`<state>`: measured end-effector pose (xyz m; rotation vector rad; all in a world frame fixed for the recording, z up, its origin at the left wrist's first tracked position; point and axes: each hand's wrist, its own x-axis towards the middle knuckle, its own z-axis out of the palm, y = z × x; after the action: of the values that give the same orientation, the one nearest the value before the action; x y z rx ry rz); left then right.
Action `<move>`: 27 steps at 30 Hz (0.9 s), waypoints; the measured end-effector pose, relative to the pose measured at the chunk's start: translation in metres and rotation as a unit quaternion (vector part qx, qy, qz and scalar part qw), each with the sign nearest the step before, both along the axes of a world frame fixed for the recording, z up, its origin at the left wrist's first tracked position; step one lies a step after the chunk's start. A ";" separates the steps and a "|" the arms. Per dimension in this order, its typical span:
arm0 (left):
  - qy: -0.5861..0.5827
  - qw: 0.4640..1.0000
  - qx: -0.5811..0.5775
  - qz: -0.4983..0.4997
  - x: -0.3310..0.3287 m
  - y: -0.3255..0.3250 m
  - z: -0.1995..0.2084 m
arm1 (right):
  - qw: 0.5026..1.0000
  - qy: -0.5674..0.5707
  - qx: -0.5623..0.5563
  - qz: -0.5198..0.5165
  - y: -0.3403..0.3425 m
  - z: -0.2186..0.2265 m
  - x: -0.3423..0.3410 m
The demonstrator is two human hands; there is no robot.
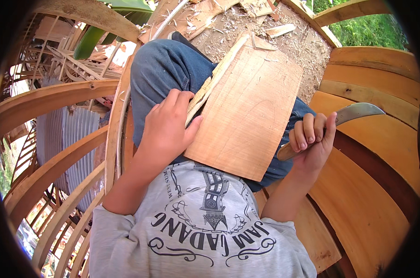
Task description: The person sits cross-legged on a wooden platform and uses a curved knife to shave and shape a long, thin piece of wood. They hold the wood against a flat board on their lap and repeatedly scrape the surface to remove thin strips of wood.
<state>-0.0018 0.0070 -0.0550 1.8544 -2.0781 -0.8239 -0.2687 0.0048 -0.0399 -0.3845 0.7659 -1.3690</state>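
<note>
A flat, light-brown wooden board [251,109] lies tilted across my lap, over my jeans. Along its left edge runs a narrow, rough strip of wood [217,81], pale on one side and darker on the other. My left hand [168,123] grips the lower end of that strip, with the thumb reaching to the board's edge. To the right of the board, my right hand [313,139] is wrapped round the wooden handle of a knife [359,112]. Its curved metal blade points right, away from the board.
Wood shavings [307,58] and offcuts [280,30] litter the surface beyond the board. Curved wooden ribs [57,97] rise on my left, with corrugated sheets [80,134] outside them. Curved planks [358,199] line my right side. Green grass [367,34] shows at the far right.
</note>
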 end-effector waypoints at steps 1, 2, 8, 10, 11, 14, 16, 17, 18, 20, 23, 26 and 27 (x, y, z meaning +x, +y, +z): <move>-0.030 0.999 -0.004 -0.009 -0.001 0.001 -0.001 | 0.999 0.047 0.017 0.011 0.004 -0.004 0.002; -0.060 0.998 -0.008 -0.018 -0.004 0.000 -0.003 | 0.995 0.093 0.034 0.021 0.008 -0.007 0.004; -0.124 0.991 0.007 -0.052 -0.005 -0.011 -0.006 | 0.949 0.300 0.034 0.090 0.022 -0.019 0.014; -0.140 0.988 0.005 -0.066 -0.006 -0.011 -0.011 | 0.921 0.368 0.020 0.130 0.026 -0.025 0.013; -0.117 0.991 0.003 -0.067 -0.006 -0.011 -0.009 | 0.913 0.386 0.018 0.132 0.026 -0.025 0.013; -0.023 0.998 0.001 -0.060 -0.004 -0.004 -0.005 | 0.886 0.443 0.014 0.134 0.030 -0.029 0.017; 0.068 0.997 -0.001 -0.042 -0.002 0.004 -0.005 | 0.866 0.484 0.001 0.125 0.033 -0.035 0.017; 0.101 0.994 0.041 -0.028 -0.002 0.008 -0.003 | 0.856 0.504 -0.005 0.120 0.035 -0.038 0.016; 0.133 0.987 0.084 -0.013 -0.002 0.012 0.000 | 0.848 0.517 -0.005 0.115 0.037 -0.041 0.015; 0.192 0.974 0.118 -0.013 -0.002 0.018 -0.001 | 0.832 0.545 -0.005 0.105 0.040 -0.046 0.013; 0.240 0.964 0.103 -0.056 0.001 0.025 -0.014 | 0.812 0.581 0.012 0.061 0.034 -0.037 0.022; 0.232 0.965 0.102 -0.073 0.005 0.031 -0.021 | 0.713 0.695 0.002 0.091 0.029 -0.034 0.023; 0.231 0.966 0.094 -0.062 0.006 0.033 -0.025 | 0.708 0.700 0.000 0.089 0.028 -0.034 0.027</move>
<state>0.0041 0.0401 -0.0796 1.4371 -1.8770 -1.3771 -0.2416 0.0325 -0.0744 -1.5398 1.8843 -0.6668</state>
